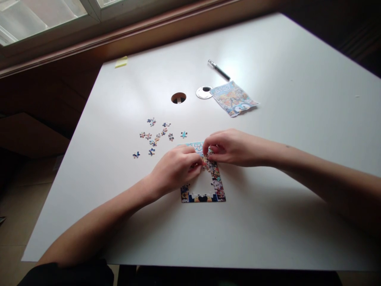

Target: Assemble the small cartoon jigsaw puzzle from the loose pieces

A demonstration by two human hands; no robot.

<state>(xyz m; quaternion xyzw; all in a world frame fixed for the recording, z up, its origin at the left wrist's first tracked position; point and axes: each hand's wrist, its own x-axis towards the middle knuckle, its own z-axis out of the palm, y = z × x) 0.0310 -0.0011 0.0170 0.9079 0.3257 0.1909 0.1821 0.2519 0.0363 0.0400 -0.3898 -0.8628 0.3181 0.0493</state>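
In the head view, both bare hands met over a partly assembled jigsaw puzzle (220, 192) on a white table (268, 222). The left hand (178, 167) came in from the lower left, its back facing up and its fingers curled inward. Its thumb and forefinger were drawn close together above the puzzle's middle; whether a piece was pinched there could not be told, since the fingers hid the spot. The right hand (223, 147) reached in from the right, loosely curled, its forefinger bent over and its thumb low against the upper right part of the puzzle. A small gap showed between those two digits, and whether they gripped anything could not be made out. The two sets of fingertips were just beside each other.

The puzzle lay flat beneath them, its near edge and right side joined, with a pale, unfilled patch inside the border. Loose puzzle pieces (153, 142) were scattered beyond the left hand, a light-blue piece (183, 134) lying nearest the puzzle. Farther back were a round hole (178, 98) in the tabletop, a round disc (203, 92), a printed packet (233, 98) overlapping the disc's edge, and a dark pen (219, 70). A yellow slip (121, 62) sat at the far left corner.
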